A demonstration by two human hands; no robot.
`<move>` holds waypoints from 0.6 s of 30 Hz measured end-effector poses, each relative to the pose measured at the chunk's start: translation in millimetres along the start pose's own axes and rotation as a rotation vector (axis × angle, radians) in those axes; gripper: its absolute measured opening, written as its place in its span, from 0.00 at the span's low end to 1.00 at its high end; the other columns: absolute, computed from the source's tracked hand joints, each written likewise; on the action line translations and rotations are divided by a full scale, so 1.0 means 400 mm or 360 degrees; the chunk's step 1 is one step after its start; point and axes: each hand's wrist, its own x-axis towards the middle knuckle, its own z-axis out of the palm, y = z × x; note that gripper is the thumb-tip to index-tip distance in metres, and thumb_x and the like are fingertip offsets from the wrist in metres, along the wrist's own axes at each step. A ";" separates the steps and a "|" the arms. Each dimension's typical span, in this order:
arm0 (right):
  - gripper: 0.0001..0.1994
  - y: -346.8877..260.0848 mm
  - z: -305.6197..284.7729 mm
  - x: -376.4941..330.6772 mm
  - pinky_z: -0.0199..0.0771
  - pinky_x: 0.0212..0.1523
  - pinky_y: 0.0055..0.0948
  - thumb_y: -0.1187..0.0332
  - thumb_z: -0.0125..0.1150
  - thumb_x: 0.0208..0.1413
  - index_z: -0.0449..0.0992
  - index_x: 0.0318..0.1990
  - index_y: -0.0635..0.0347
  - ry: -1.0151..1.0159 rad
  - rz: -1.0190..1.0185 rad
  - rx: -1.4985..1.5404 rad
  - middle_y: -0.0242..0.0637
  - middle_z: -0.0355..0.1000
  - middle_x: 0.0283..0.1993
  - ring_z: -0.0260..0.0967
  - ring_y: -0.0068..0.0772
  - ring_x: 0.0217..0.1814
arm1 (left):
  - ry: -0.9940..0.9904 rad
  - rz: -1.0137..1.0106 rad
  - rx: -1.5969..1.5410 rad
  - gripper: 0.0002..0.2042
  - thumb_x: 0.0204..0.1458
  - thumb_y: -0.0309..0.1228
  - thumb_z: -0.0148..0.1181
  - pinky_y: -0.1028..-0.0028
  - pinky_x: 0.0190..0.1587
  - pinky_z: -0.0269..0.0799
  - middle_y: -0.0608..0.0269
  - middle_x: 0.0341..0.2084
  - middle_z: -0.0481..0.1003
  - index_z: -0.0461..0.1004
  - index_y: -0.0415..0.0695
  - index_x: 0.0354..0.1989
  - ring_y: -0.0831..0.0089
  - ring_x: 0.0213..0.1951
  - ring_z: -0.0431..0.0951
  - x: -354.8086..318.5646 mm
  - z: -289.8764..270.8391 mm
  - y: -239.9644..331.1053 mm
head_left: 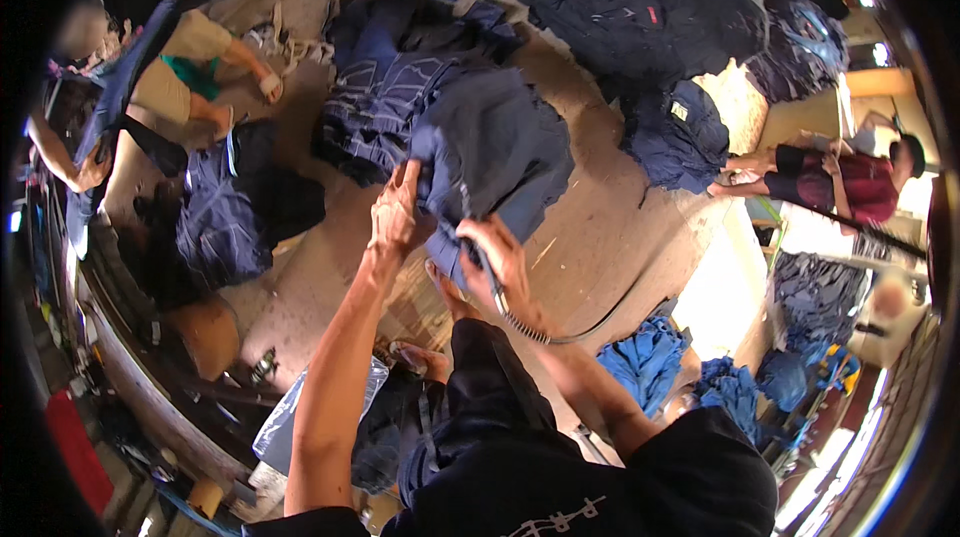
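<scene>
A dark navy garment (490, 137) hangs or lies bunched in front of me, its lower edge close to my hands. My left hand (397, 205) is closed on the garment's left edge, with the fingertips against the cloth. In my right hand (497, 255) is a slim handheld tool (488, 272), gripped just below the garment. A metal spring sleeve (525, 330) leads from the tool into a thin dark hose or cord (607, 315) that curves off to the right. The tool's working tip is too small to make out against the dark cloth.
More navy garments with pale seams (385, 97) lie behind. A large dark fabric heap (640, 7) stands at the back right, blue cloth (645, 362) at the lower right. One person at the left holds a dark garment (125, 107); another person (865, 182) is at the right.
</scene>
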 end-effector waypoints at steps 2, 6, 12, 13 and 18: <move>0.31 -0.056 0.020 -0.074 0.77 0.45 0.48 0.88 0.68 0.43 0.78 0.58 0.55 -0.0029 -0.0049 -0.0067 0.49 0.75 0.48 0.75 0.59 0.47 | 0.0041 0.0026 0.0089 0.29 0.43 0.19 0.67 0.46 0.49 0.80 0.37 0.47 0.80 0.67 0.44 0.56 0.32 0.51 0.81 -0.053 -0.019 -0.025; 0.32 -0.167 0.047 -0.237 0.77 0.47 0.49 0.88 0.68 0.41 0.75 0.59 0.57 -0.0083 0.0079 -0.0015 0.50 0.74 0.48 0.74 0.62 0.47 | -0.0004 0.0068 0.0063 0.18 0.43 0.15 0.59 0.46 0.41 0.74 0.37 0.31 0.79 0.70 0.42 0.44 0.35 0.41 0.82 -0.265 -0.147 -0.107; 0.25 -0.431 0.201 -0.504 0.76 0.44 0.47 0.81 0.66 0.49 0.76 0.57 0.56 -0.0517 -0.0286 0.0446 0.46 0.72 0.47 0.74 0.55 0.45 | 0.0478 -0.0180 0.0112 0.13 0.41 0.13 0.54 0.58 0.39 0.73 0.48 0.29 0.74 0.75 0.39 0.36 0.48 0.34 0.78 -0.790 -0.348 -0.300; 0.25 -0.489 0.258 -0.550 0.76 0.44 0.47 0.80 0.66 0.51 0.75 0.58 0.56 -0.0660 -0.0362 0.0571 0.46 0.71 0.48 0.73 0.55 0.45 | 0.0604 -0.0207 0.0167 0.14 0.41 0.12 0.54 0.59 0.40 0.73 0.49 0.29 0.74 0.76 0.40 0.36 0.49 0.35 0.78 -0.896 -0.368 -0.341; 0.22 -0.649 0.442 -0.665 0.78 0.53 0.49 0.69 0.72 0.61 0.73 0.60 0.58 -0.1590 -0.0587 0.0689 0.46 0.71 0.53 0.75 0.55 0.53 | 0.1162 -0.0472 0.0195 0.13 0.47 0.13 0.56 0.56 0.57 0.74 0.47 0.48 0.80 0.79 0.41 0.39 0.46 0.53 0.79 -1.316 -0.439 -0.491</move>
